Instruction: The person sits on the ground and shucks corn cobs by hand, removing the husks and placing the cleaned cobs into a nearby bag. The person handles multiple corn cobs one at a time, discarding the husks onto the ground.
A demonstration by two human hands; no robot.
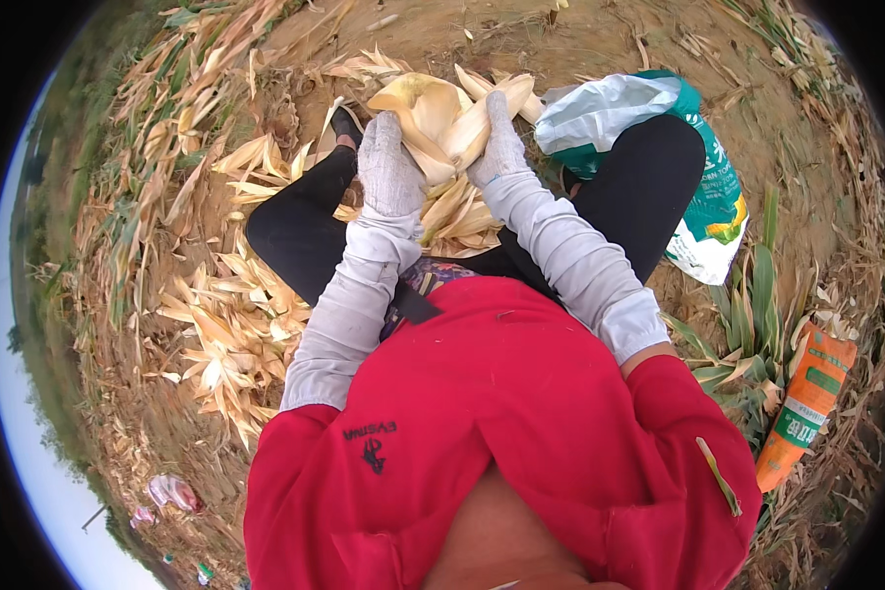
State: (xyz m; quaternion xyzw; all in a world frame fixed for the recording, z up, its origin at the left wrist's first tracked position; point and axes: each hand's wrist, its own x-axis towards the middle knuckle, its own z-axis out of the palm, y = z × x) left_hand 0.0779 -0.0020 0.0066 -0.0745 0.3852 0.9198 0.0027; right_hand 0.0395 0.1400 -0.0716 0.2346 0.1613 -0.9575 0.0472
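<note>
My left hand (pixel 391 166), in a pale knit glove, grips the left side of a bundle of dry corn husks (pixel 420 110). Opposite it, my gloved right hand (pixel 498 144) holds a husk-wrapped piece (pixel 479 129) of the same bundle, its thumb laid along the outside. The pale yellow leaves spread wide between both hands, above the ground and between my bent legs. Whether a cob sits inside the leaves is hidden. More loose husks (pixel 461 217) lie just beneath, between my legs.
A green and white printed sack (pixel 612 96) lies partly behind my right knee. Husks are heaped (pixel 228 339) at my left. An orange printed bag (pixel 807 405) rests beside green leaves (pixel 763 302) on the right. Dry stalks (pixel 177 147) cover the ground farther left.
</note>
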